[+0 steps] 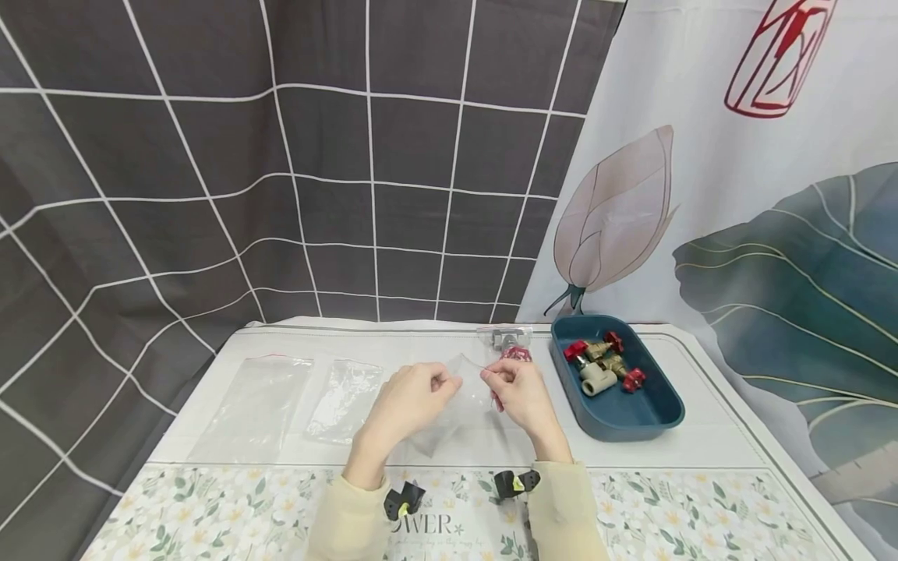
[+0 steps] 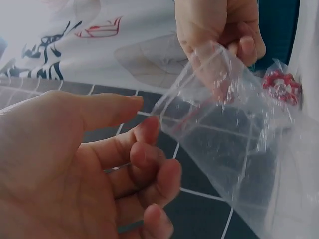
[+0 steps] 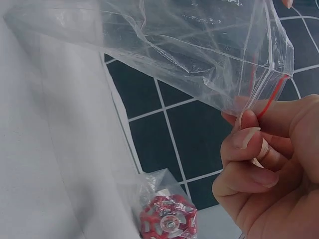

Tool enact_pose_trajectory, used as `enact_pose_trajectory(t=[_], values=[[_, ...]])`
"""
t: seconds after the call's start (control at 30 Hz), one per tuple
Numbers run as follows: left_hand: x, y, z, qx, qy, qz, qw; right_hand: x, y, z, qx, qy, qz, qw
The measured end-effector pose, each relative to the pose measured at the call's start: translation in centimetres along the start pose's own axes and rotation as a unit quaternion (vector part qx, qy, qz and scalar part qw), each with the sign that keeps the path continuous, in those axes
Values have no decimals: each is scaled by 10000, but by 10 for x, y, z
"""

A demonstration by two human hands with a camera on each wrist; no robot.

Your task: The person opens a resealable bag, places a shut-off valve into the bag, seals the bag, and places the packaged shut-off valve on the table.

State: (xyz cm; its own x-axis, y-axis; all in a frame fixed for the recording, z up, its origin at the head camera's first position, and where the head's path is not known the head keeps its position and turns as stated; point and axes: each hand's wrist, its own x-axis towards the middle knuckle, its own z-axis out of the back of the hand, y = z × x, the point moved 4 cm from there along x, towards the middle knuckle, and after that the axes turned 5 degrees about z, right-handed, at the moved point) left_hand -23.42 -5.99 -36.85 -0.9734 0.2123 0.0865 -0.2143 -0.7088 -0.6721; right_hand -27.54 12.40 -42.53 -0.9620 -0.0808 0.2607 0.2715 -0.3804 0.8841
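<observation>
A clear zip-lock bag (image 3: 199, 45) with a red line along its mouth hangs in the air between the two hands. My right hand (image 1: 517, 393) pinches it at one end of the mouth, by the red line, with thumb and fingers. My left hand (image 1: 414, 397) is beside the opposite corner of the mouth. In the left wrist view, that hand's thumb and index finger stand apart, the index tip close to the bag's edge; whether it touches cannot be told. Its other fingers are loosely bent.
Behind the right hand lies a bagged valve with a red handwheel (image 1: 515, 352). A blue bin (image 1: 617, 425) at the right holds several brass and white valves (image 1: 599, 378) with red handles. Flat clear bags (image 1: 252, 405) lie on the left of the white table (image 1: 428, 331).
</observation>
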Motion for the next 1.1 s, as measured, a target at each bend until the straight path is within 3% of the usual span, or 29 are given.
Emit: enact_pose_trajectory(t=[0.2, 0.43, 0.77, 0.97, 1.1], values=[[10, 24, 9, -402, -535, -187, 9976, -1, 4, -1, -202, 98, 107, 9997], [20, 51, -1, -1051, 34, -217, 9942, -2, 7, -1, -245, 307, 360, 9986], [29, 54, -17, -1312, 331, -449, 9898, 1, 3, 6, -360, 226, 459, 9980], [28, 55, -18, -1390, 372, -360, 9889, 0, 2, 9, -318, 223, 530, 9978], [29, 57, -18, -1397, 339, -341, 9890, 0, 0, 17, -77, 204, 367, 9991]])
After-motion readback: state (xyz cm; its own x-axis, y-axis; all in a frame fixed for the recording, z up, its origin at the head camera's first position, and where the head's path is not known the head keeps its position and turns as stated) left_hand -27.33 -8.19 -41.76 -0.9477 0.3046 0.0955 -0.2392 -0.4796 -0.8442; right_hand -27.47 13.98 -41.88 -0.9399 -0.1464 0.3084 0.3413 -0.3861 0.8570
